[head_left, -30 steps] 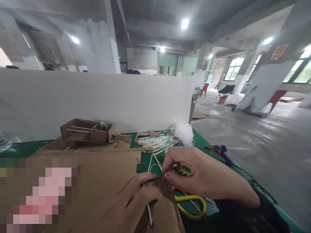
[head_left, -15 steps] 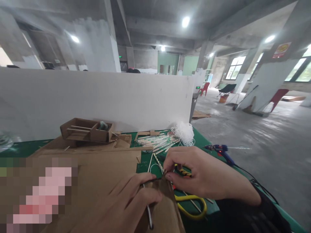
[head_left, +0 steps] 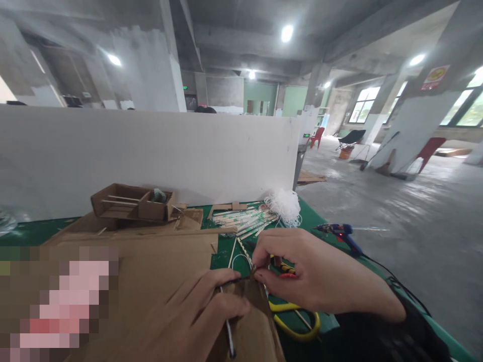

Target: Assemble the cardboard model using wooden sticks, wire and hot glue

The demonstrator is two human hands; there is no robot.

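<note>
A brown cardboard piece (head_left: 257,322) lies in front of me, with a white cord (head_left: 229,338) running over its face into a small dark hole. My left hand (head_left: 199,311) holds this piece, its index finger at the upper edge and its thumb on the face beside the cord. At the upper right corner, my right hand (head_left: 290,266) pinches a small brown bit of the cardboard edge between thumb and index finger. Exactly what the fingertips cover is hidden. Under and beside my right hand are yellow-handled scissors (head_left: 315,322), partly covered.
A cardboard box with compartments (head_left: 132,201) stands at the back left on a large cardboard sheet (head_left: 151,256). Thin sticks (head_left: 241,218) and a white string bundle (head_left: 285,207) lie behind my hands. A blue glue gun (head_left: 345,236) with a cable rests at the table's right edge.
My right fingertips have shifted very slightly down and left at the cardboard's corner. My left hand keeps nearly the same hold, and the view has moved a touch.
</note>
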